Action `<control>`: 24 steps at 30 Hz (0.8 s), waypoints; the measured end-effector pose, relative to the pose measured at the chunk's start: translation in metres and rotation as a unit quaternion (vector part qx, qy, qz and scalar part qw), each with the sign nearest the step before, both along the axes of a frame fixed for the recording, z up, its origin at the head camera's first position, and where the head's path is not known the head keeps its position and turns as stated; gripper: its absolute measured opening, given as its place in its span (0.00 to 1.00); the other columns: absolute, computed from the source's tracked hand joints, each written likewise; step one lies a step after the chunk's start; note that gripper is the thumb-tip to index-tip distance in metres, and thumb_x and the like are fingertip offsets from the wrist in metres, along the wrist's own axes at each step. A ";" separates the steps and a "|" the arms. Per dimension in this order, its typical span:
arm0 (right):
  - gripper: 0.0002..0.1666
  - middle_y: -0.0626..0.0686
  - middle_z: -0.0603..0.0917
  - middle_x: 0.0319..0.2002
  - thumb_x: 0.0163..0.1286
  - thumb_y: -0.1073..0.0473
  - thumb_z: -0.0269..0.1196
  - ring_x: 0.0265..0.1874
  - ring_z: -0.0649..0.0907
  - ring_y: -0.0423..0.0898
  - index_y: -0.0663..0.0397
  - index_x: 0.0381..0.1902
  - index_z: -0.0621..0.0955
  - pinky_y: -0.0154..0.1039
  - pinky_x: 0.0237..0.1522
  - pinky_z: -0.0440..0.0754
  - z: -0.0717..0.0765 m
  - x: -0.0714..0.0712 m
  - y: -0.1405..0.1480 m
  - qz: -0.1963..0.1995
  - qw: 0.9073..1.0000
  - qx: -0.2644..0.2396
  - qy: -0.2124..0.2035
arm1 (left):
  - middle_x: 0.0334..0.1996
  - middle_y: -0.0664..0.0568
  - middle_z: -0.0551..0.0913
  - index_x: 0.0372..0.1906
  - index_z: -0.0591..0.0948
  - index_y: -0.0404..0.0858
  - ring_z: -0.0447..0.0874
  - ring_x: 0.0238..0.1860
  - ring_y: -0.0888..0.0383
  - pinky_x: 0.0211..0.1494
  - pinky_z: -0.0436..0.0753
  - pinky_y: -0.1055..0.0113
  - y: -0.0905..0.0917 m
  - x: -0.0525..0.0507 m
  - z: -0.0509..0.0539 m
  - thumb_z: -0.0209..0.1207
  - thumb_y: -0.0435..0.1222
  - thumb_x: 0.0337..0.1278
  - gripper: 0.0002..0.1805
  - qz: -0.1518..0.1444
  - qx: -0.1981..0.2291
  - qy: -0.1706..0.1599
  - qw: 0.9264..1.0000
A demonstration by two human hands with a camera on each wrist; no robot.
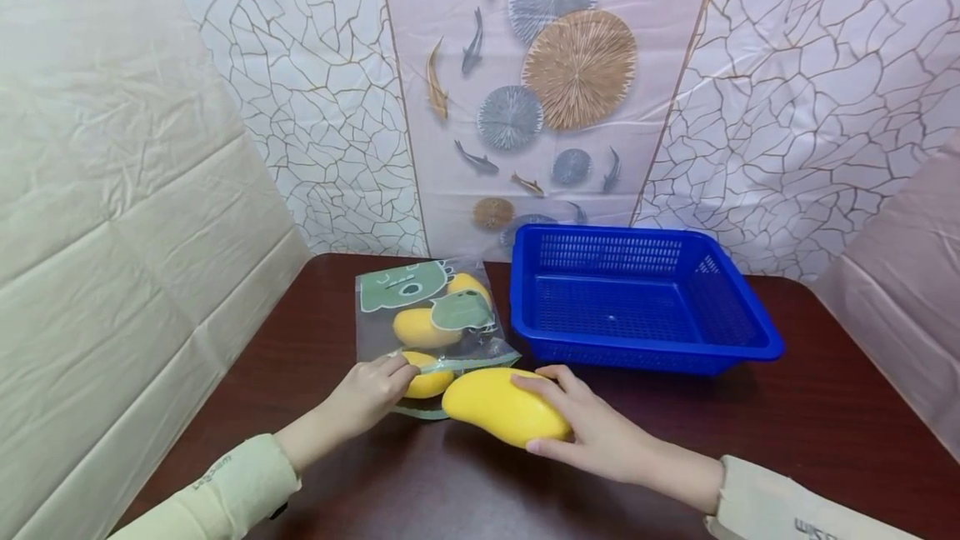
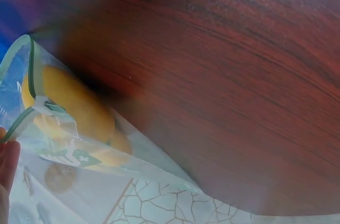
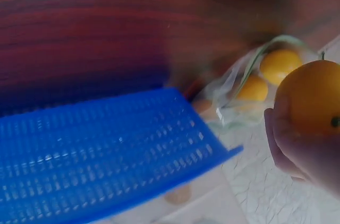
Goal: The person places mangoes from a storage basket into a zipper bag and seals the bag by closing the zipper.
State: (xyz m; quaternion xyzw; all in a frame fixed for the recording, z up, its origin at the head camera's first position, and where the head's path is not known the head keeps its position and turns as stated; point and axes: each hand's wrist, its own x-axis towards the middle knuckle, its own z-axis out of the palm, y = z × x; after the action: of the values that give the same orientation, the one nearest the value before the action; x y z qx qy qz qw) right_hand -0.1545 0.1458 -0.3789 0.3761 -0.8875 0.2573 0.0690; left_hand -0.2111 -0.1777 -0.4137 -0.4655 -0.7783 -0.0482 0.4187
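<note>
My right hand (image 1: 603, 432) grips a yellow mango (image 1: 502, 407) by its right end, above the table in front of the bag's mouth. In the right wrist view the same mango (image 3: 313, 96) shows a dark stem spot. My left hand (image 1: 372, 390) pinches the rim of a clear zip bag (image 1: 397, 286) with green cartoon prints. In the left wrist view the bag's mouth gapes, its green zip strip (image 2: 32, 70) bent, with fingertips (image 2: 9, 163) on the edge. Three yellow mangoes (image 1: 422, 328) show inside the bag, partly covered by the prints.
A blue perforated plastic basket (image 1: 645, 348) stands on the dark red-brown table (image 1: 817, 407), right of the bag, with nothing visible inside. Patterned cloth (image 1: 517, 190) hangs behind the table, and pale cloth sheets (image 1: 135, 190) hang at both sides.
</note>
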 end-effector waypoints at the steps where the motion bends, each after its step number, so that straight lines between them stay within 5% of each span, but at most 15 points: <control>1: 0.36 0.52 0.70 0.57 0.63 0.43 0.62 0.53 0.73 0.48 0.42 0.67 0.67 0.46 0.50 0.77 -0.002 0.000 -0.003 0.001 1.000 0.006 0.000 | 0.24 0.53 0.76 0.29 0.79 0.36 0.76 0.23 0.59 0.21 0.77 0.71 0.000 0.000 0.000 0.35 0.32 0.68 0.21 -0.001 0.002 -0.003 1.000; 12: 0.37 0.59 0.70 0.58 0.59 0.46 0.66 0.51 0.77 0.54 0.43 0.66 0.68 0.50 0.48 0.79 -0.020 -0.006 -0.041 -0.004 0.997 0.067 0.027 | 0.24 0.53 0.75 0.28 0.79 0.36 0.75 0.23 0.59 0.22 0.76 0.72 -0.001 0.000 -0.005 0.38 0.31 0.66 0.19 0.002 0.008 -0.027 1.000; 18: 0.38 0.62 0.69 0.59 0.59 0.45 0.66 0.49 0.78 0.55 0.45 0.66 0.68 0.49 0.45 0.81 -0.028 -0.013 -0.054 0.005 0.994 0.086 0.064 | 0.23 0.54 0.73 0.27 0.78 0.37 0.73 0.23 0.60 0.21 0.76 0.72 0.000 0.002 -0.006 0.57 0.27 0.48 0.03 0.005 0.006 -0.033 0.999; 24: 0.39 0.64 0.72 0.56 0.57 0.42 0.66 0.49 0.79 0.57 0.50 0.63 0.70 0.47 0.44 0.82 -0.033 -0.020 -0.063 -0.001 0.987 0.100 0.122 | 0.23 0.54 0.73 0.28 0.78 0.37 0.73 0.22 0.60 0.20 0.75 0.71 0.001 0.001 -0.003 0.61 0.26 0.40 0.06 0.016 -0.002 -0.036 0.999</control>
State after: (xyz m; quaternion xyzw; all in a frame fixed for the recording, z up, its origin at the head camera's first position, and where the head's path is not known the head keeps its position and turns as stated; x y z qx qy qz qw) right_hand -0.1746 0.0823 -0.4117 0.4090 -0.8938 0.1195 0.1395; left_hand -0.2098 -0.1763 -0.4168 -0.4514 -0.8005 -0.0567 0.3901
